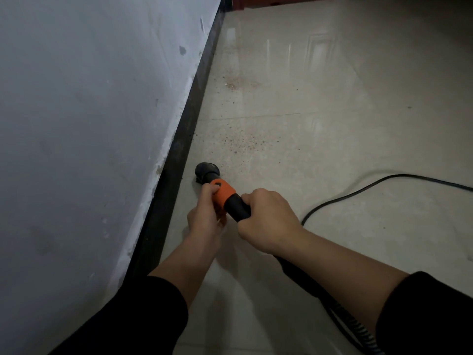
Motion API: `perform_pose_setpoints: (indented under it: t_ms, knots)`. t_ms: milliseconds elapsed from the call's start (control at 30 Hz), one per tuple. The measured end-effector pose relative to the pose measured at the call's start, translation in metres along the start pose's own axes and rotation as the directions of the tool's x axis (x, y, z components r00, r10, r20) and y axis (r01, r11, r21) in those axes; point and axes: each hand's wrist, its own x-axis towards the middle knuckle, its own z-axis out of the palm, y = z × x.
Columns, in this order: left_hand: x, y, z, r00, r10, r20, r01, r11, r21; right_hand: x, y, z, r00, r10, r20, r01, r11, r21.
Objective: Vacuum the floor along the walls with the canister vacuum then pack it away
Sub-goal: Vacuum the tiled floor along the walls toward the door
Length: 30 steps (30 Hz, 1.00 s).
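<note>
Black sleeves (133, 316), both hands on the vacuum hose (332, 311).
Left hand (204, 217) grips the orange collar (224, 192), right hand (268, 221) the black tube (239, 207) behind it; nozzle (206, 170) on the floor (332, 124) just beside the skirting (179, 155), near dust (243, 143).

Grey wall (76, 124), black skirting (179, 149), glossy beige tiled floor (332, 98).

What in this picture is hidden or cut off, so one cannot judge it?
Head view:
- vacuum canister: outside the frame; hose exits the bottom edge.
- power cord: plug end cut off by right edge.
- nozzle mouth: faces the floor.
- left hand: its back hides its grip on the orange collar.
</note>
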Motion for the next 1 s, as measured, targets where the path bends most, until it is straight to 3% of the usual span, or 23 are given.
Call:
perform_pose_setpoints:
  t_ms: [533,1000]
  knots:
    - [-0.035,-0.015,0.043,0.997,-0.04,0.069,0.038,0.999,0.033,-0.027,0.03,-0.034,0.99,0.124,-0.069,-0.124,0.992,0.006]
    - [-0.053,-0.02,0.046,0.991,-0.071,0.115,0.063,0.995,0.075,-0.043,0.039,-0.04,0.989,0.134,-0.068,-0.134,0.991,-0.004]
